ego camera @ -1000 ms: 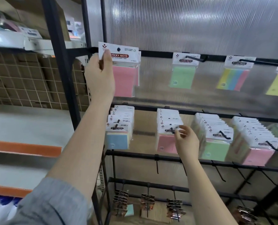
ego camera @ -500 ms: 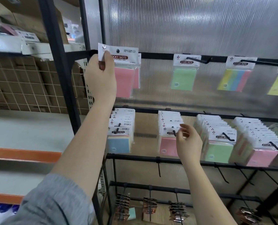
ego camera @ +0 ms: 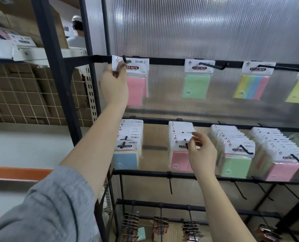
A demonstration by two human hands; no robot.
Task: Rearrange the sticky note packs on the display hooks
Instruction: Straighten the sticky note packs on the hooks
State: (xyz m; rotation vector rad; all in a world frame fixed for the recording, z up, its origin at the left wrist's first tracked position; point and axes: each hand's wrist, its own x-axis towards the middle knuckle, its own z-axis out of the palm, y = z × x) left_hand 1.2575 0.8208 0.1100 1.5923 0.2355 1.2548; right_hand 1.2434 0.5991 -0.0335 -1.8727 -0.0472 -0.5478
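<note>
At the top rail, left hand (ego camera: 114, 82) pinched a pink sticky note pack (ego camera: 136, 84) onto its hook (ego camera: 124, 58); right hand (ego camera: 201, 151) pinched the lower pink pack (ego camera: 179, 160), judged next for lifting off.

both hands raised — left hand (ego camera: 114, 84) pinching high, right hand (ego camera: 202, 152) lower, fingers curled.

Bright backlight glares through the ribbed panel (ego camera: 206, 27); edges bend, slightly soft

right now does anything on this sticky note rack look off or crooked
Mostly tidy. One oddity: a loose teal pad lies at the bottom among the clip hooks, not hung. The top row holds only a pack or two per hook, like the green pack, while the middle row is crammed.
</note>
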